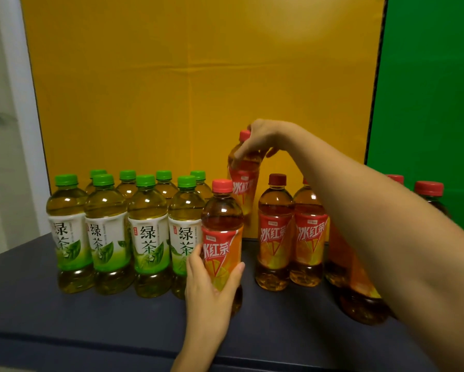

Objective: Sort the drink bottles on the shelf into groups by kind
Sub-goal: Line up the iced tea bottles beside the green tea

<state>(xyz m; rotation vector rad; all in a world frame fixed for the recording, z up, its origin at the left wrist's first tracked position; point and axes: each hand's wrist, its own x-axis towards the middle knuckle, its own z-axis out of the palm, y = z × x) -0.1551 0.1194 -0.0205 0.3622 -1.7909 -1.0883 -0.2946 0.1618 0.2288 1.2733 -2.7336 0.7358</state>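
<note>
Dark shelf gap beside red-capped bottle

Right forearm hides most of right-side iced-tea bottles; back-row green-tea bottles mostly behind front row, labels unseen.

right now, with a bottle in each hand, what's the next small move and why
Probably lower the lifted iced tea bottle, which the right hand holds by the neck above the shelf, into the gap beside the standing iced tea bottles, joining its kind. The left hand grips the front iced tea bottle next to the green tea bottles; that one could follow.
</note>
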